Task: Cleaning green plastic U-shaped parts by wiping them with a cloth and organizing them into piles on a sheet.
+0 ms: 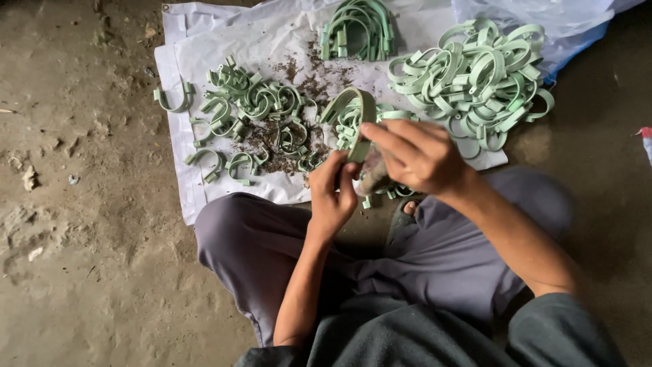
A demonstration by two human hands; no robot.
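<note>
Green plastic clip [353,112]: pinched at its lower end by left hand [333,194]; right hand [414,156] closed on blurred tool [372,175] against it, above white sheet [204,47].

Clips [475,75]: pale green plastic, smooth, matt. Sheet [204,47]: white woven plastic, creased, gritty with brown crumbs. Floor [75,204]: rough, pitted earth. Trousers [251,251]: soft grey cloth.

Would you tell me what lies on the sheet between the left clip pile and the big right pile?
In the head view, between the left pile and right pile lies brown debris on the white sheet, plus the held clip.
</note>
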